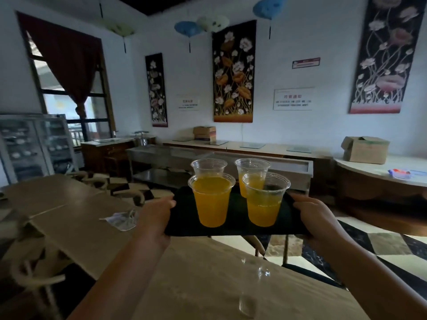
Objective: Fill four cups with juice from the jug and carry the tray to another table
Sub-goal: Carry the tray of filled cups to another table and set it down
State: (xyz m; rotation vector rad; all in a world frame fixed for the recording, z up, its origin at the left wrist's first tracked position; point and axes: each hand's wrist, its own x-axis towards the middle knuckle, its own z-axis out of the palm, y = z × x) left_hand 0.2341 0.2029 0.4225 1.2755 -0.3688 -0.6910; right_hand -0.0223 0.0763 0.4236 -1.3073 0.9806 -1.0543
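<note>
Head view: dark flat tray held in the air above a tan surface, w/ four clear plastic cups of orange juice on it, levels uneven. Left hand closed on tray's left edge, right hand closed on right edge.

Your tray looks matt and dark, and the four cups on it are clear, glossy plastic. The tabletop under you wears a smooth, shiny transparent cover. Ahead you have a brushed-metal counter, cardboard boxes and a glossy tiled floor.
</note>
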